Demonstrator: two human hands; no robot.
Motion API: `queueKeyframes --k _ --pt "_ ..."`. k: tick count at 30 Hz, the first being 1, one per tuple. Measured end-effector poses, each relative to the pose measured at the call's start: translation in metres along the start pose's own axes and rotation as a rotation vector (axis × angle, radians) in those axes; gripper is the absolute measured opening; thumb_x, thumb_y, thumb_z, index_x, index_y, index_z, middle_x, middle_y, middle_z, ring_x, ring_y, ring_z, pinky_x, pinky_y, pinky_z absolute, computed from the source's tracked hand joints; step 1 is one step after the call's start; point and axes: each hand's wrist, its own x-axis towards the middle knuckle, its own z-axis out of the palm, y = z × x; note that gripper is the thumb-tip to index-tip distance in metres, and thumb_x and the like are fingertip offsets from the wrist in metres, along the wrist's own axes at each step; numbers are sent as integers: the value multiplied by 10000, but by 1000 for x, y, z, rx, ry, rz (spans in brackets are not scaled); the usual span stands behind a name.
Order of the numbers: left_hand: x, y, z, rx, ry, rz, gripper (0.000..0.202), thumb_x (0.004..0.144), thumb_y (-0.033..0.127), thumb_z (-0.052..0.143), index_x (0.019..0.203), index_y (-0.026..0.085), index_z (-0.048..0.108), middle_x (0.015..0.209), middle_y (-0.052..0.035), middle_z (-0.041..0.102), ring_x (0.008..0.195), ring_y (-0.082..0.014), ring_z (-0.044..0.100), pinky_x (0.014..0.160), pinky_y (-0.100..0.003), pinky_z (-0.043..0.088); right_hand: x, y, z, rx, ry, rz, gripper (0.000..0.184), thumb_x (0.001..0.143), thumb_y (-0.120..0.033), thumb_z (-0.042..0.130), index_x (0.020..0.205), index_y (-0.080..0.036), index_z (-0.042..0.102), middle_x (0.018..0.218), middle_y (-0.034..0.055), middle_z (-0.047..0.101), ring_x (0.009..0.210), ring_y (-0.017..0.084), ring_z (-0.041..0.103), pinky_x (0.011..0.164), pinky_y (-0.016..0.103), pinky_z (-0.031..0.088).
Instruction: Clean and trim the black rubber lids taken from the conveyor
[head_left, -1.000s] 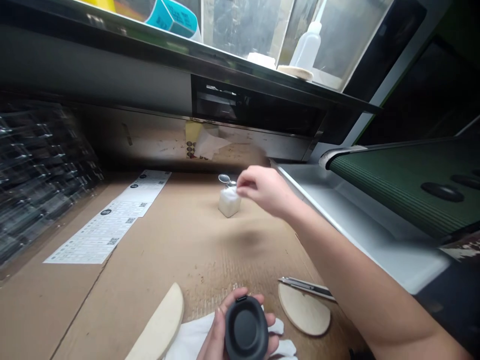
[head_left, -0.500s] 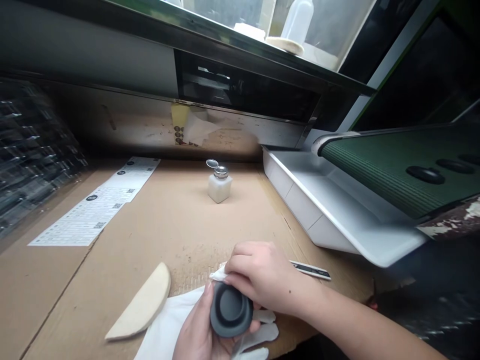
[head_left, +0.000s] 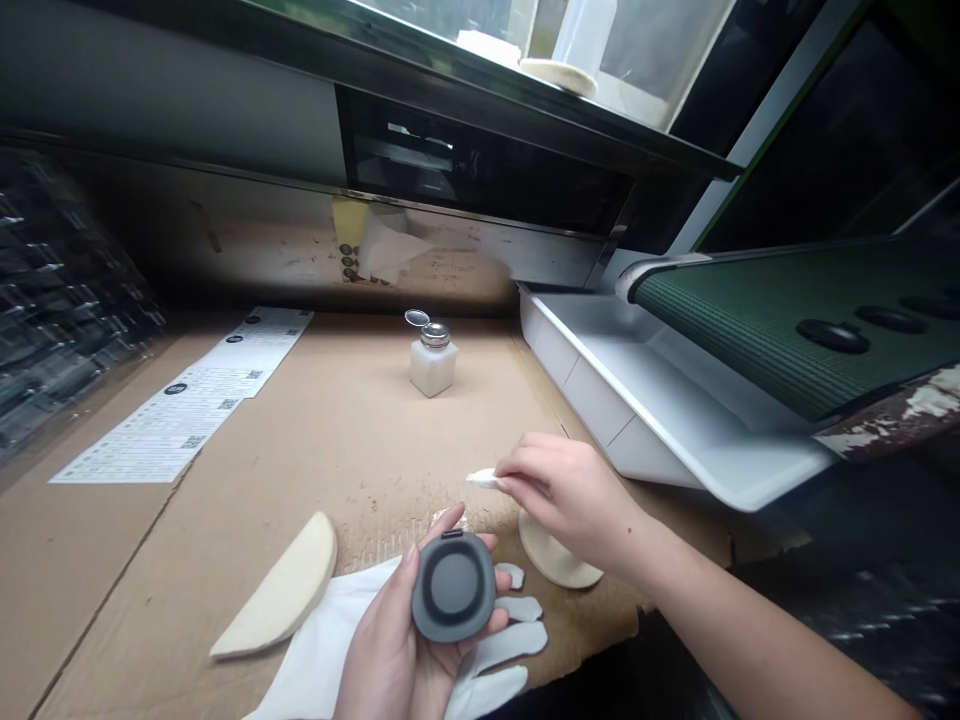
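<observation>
My left hand (head_left: 397, 630) is palm up, its fingers curled round a dark grey, rounded plastic piece (head_left: 452, 588) with a circular recess and a small tab at its top edge. Up and to the right, my right hand (head_left: 570, 492) pinches a small white wipe (head_left: 483, 479), apart from the grey piece. A white glove (head_left: 341, 620) lies flat beneath my left hand, its fingers pointing right. Partly covered by my right hand is a round cream pad (head_left: 559, 563). A half-round cream pad (head_left: 281, 590) rests left of the glove.
A square bottle (head_left: 433, 366) with its metal lid flipped up stands mid-table. Printed label sheets (head_left: 161, 425) lie at left, near stacked clear plastic trays (head_left: 60, 300). At right, a white bin (head_left: 637, 420) sits below a green conveyor belt (head_left: 742, 310) carrying dark pieces (head_left: 832, 336).
My right hand has moved up and right with the wipe, off the grey piece. The grey piece's tab and the round pad now show; the utility knife seen earlier is hidden.
</observation>
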Motion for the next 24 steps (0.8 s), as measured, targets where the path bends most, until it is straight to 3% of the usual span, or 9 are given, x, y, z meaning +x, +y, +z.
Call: queueKeyframes --k 3,6,10,14,19,24 --pt "-2 2 4 -6 40 -5 196 853 187 458 923 87 611 771 -130 707 636 -215 662 510 -326 552 0 -8 6 85 -66 -68 154 866 -170 489 844 -196 639 797 -7 612 758 98 547 693 194 405" --pt "-4 4 7 -12 86 5 246 853 160 455 707 81 637 673 -90 678 593 -173 622 498 -319 551 3 -16 21 70 -148 -131 118 849 -192 524 821 -181 638 826 8 613 787 112 551 710 200 418" --pt "-4 3 6 13 59 -9 284 864 195 448 707 85 658 667 -88 672 606 -183 619 498 -327 551 7 -19 30 27 -216 -115 137 855 -209 518 768 -171 616 775 4 596 733 106 542 660 196 415" --pt "1 2 0 -7 -32 -32 304 878 250 440 756 77 657 698 -111 684 651 -206 644 531 -323 554 6 -15 25 -89 -232 -127 153 866 -208 497 760 -172 602 746 4 583 717 110 532 630 206 393" --pt "6 3 -7 -84 -49 -85 344 896 301 406 1145 91 517 995 -185 680 851 -297 668 648 -368 567 -4 2 4 -223 -19 -91 198 883 -204 463 751 -176 607 726 16 570 678 120 518 599 231 374" --pt "8 3 -13 -182 -67 -141 398 916 329 333 1170 57 473 1062 -209 655 980 -348 621 721 -358 567 -21 17 -24 -223 214 -16 145 875 -202 498 835 -207 637 788 14 596 680 109 554 626 223 417"
